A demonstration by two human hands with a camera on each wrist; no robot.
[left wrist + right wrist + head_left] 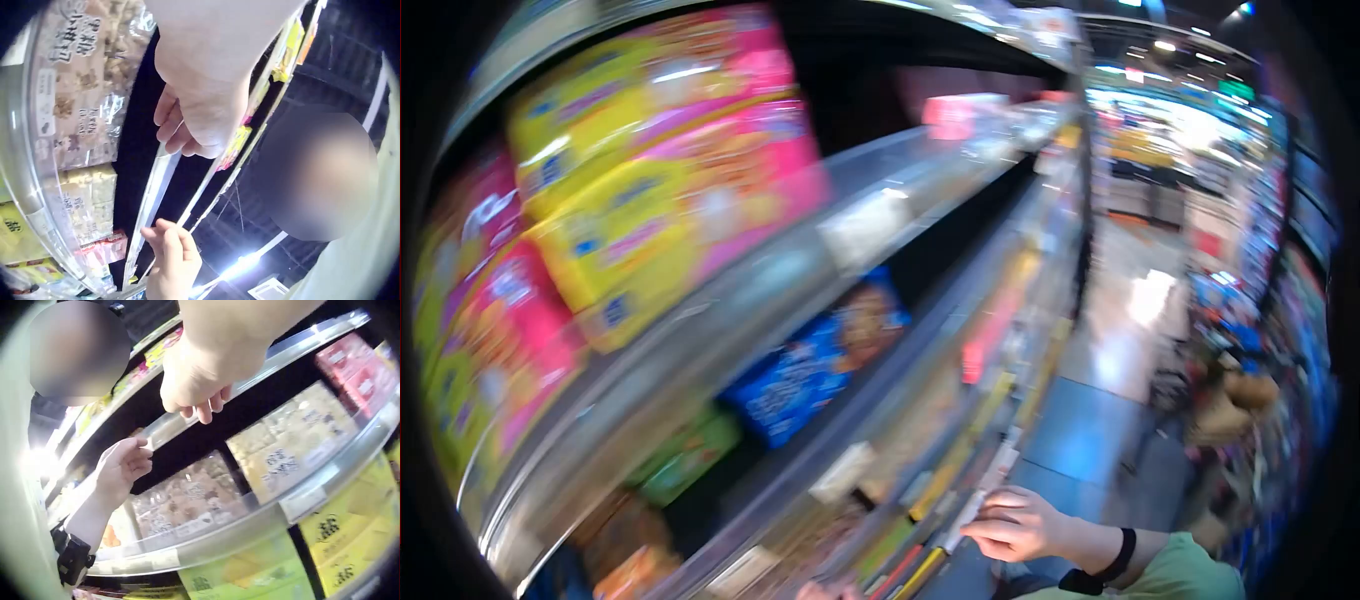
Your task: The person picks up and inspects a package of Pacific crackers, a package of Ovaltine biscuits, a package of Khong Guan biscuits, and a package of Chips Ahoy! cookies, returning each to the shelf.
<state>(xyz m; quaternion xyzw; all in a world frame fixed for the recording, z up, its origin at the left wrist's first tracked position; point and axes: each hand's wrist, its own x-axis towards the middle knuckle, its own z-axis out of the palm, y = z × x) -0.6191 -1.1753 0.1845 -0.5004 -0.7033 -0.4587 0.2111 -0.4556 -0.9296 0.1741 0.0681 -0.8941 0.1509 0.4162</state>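
Note:
I stand at a shop shelf unit. My right hand (1012, 524), a black strap on its wrist, reaches to the front edge of a low shelf. Its fingertips pinch a pale clear label strip (978, 503) there. In the left wrist view that right hand (172, 253) pinches the strip (156, 187) from below. My left hand (194, 115) curls its fingers at the strip further up. In the right wrist view my right hand (199, 387) is curled at the strip (165, 427), and my left hand (125, 464) pinches its end. The head view shows only a sliver of the left hand (820, 592).
Pink and yellow boxes (660, 170) fill the upper shelves, with blue packs (820, 360) lower down. Clear bags of snacks (187, 500), yellow-green boxes (250, 575) and red boxes (350, 362) sit near my hands. The aisle floor (1100, 400) runs past more shelves (1280, 300) on the right.

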